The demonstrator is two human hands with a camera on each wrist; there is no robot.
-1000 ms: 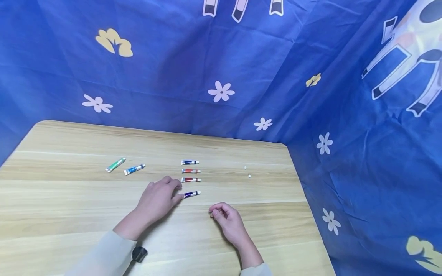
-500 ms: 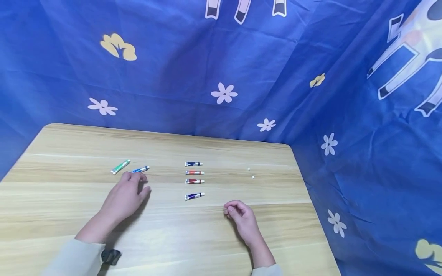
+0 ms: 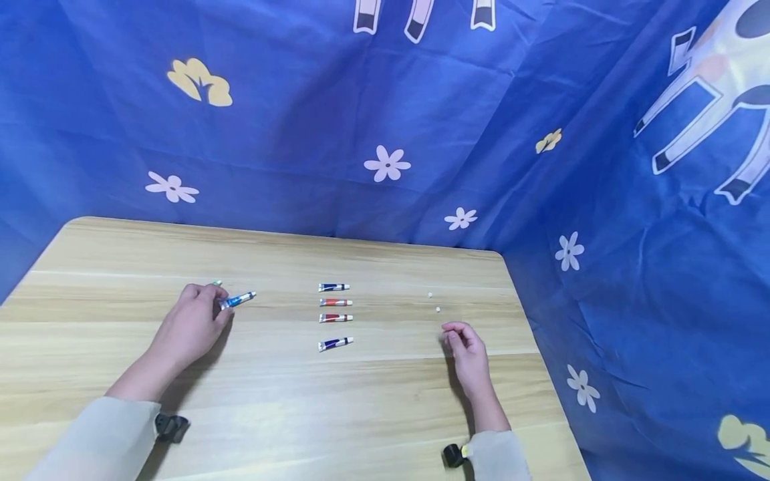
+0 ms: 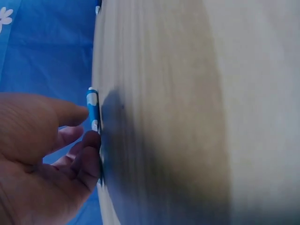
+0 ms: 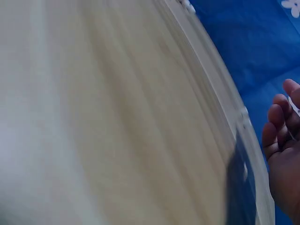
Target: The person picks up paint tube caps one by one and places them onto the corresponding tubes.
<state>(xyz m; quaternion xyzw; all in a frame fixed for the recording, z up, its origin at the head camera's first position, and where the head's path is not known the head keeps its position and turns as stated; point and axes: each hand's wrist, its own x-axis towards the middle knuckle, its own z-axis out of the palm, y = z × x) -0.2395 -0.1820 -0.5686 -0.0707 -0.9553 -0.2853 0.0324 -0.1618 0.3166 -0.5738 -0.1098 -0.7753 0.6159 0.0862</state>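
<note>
Now, in the head view, your left hand [image 3: 191,319] has just left the purple tube [image 3: 335,343] and come in on the blue tube [image 3: 240,298], which lies toward the far left corner of the table [image 3: 385,414]; thumb and forefinger sit either side of its tail end, apparently pinching it, with the cap toward the right edge. That seems to make it the piece in work and leaves the rest free: the navy tube [image 3: 333,287], orange tube [image 3: 335,302] and red tube [image 3: 335,318] lie parallel midway between the side edges, the purple one slightly slanted, closer to the near edge. Your hand now hides most of the green tube [image 3: 217,283]. Your right hand [image 3: 471,354] has shifted toward the right edge, fingers loosely curled and holding nothing that shows, near two small white pieces [image 3: 438,309]. From the left wrist, your thumb meets the blue tube's side while a finger covers its tail, which fits a pinch; you cannot tell whether it is off the table. From the right wrist, your curled fingers show against the backdrop [image 5: 255,51], the thumb largely out of frame.
</note>
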